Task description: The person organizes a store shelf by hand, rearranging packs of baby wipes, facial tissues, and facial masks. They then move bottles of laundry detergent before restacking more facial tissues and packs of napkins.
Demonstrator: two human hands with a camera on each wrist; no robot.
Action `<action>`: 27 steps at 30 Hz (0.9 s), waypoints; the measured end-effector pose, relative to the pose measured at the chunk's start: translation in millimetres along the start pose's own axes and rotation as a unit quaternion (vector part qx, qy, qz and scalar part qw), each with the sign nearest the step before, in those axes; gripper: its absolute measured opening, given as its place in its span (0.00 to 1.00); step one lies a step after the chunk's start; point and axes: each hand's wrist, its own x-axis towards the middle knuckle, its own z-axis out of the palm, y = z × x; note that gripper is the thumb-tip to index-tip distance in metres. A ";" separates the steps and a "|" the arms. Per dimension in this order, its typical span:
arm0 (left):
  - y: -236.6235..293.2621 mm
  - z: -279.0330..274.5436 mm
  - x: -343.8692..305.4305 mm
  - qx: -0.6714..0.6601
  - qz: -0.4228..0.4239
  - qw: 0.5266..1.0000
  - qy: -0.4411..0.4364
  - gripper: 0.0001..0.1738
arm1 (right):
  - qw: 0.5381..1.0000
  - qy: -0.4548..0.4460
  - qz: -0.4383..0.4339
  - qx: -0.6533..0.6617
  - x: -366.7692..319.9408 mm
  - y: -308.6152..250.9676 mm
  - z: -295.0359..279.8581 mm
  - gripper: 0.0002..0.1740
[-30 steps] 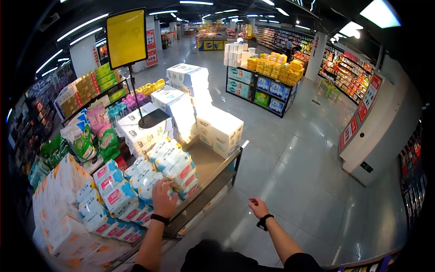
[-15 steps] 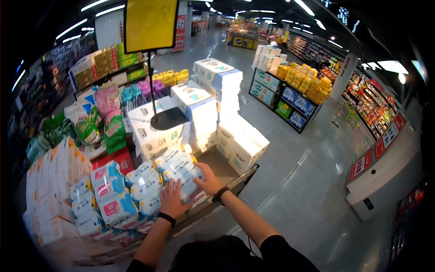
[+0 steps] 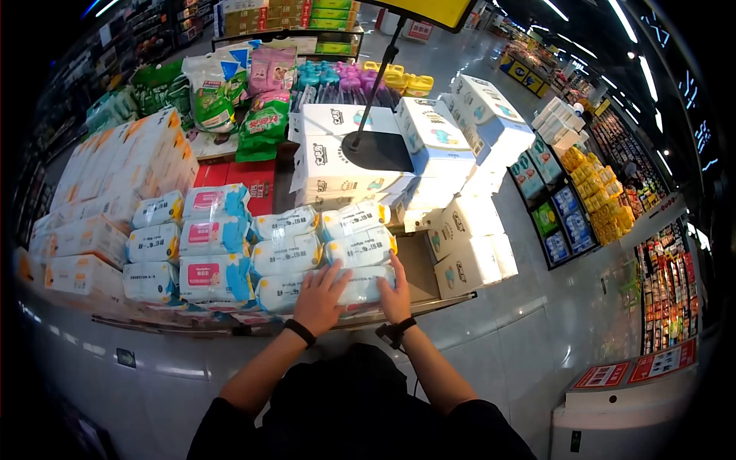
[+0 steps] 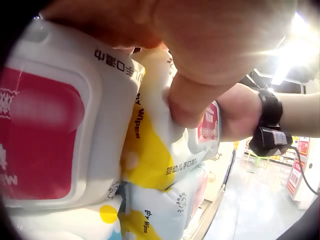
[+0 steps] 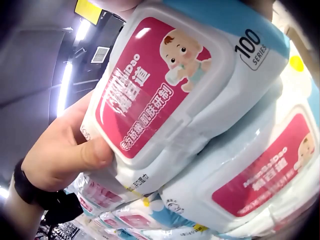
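Observation:
A white-and-blue pack of baby wipes (image 3: 362,288) sits at the near right of a display of stacked wipes. My left hand (image 3: 319,300) grips its left end, fingers spread over the top. The thumb (image 5: 95,154) of that hand presses the pack's end in the right wrist view. At the opposite end my right hand (image 3: 394,291) holds the pack, its fingers reaching forward along the side. A pink label with a baby picture covers the lid of this pack (image 5: 165,95) in the right wrist view. Other packs of wipes (image 3: 362,248) lie right behind it.
White cartons (image 3: 475,245) stand right of the wipes, and more boxes behind carry a sign's black base (image 3: 377,152). Orange-and-white packs (image 3: 84,253) are piled at the left. Green bags (image 3: 264,125) lie farther back. Tiled floor (image 3: 529,322) runs along the right.
The right hand has come in from over the aisle to the wipes. Both hands now hold the near right pack, and the head view has turned left and down toward the display.

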 end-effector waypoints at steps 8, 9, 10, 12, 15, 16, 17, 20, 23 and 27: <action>12.1 -5.1 0.9 -0.006 -0.018 1.000 0.005 0.48 | 0.997 0.038 0.048 0.035 3.3 -10.9 -15.7 0.38; 15.9 -5.1 0.2 0.009 -0.030 1.000 -0.004 0.49 | 0.999 0.028 0.019 0.030 20.2 18.7 -32.6 0.37; 20.8 -5.5 1.0 0.024 -0.042 0.999 -0.013 0.50 | 0.998 0.002 0.035 0.043 33.8 9.0 -38.8 0.37; 39.4 -4.6 4.9 0.021 -0.028 0.999 -0.023 0.50 | 0.991 -0.097 0.059 0.071 71.9 -9.3 -50.2 0.36; 66.8 8.1 16.1 0.030 0.004 1.000 -0.006 0.45 | 0.965 -0.256 0.055 -0.010 131.8 -8.3 -67.0 0.37; 71.3 17.2 19.9 0.043 0.014 0.999 0.015 0.41 | 0.959 -0.271 0.079 -0.027 148.6 -15.1 -65.2 0.37; 76.0 19.8 24.6 0.057 0.024 0.997 0.037 0.38 | 0.952 -0.286 0.103 -0.045 164.4 -21.8 -61.2 0.36; 75.5 27.3 34.2 0.071 0.005 0.996 0.051 0.33 | 0.944 -0.277 -0.007 -0.179 208.1 -8.2 -40.3 0.37; 71.5 31.6 38.3 0.093 0.008 0.994 0.050 0.34 | 0.952 -0.289 0.073 -0.070 213.9 -0.7 -15.9 0.39; 69.0 31.6 39.1 0.066 -0.009 0.996 0.052 0.35 | 0.943 -0.300 0.120 0.080 212.2 14.2 -7.4 0.29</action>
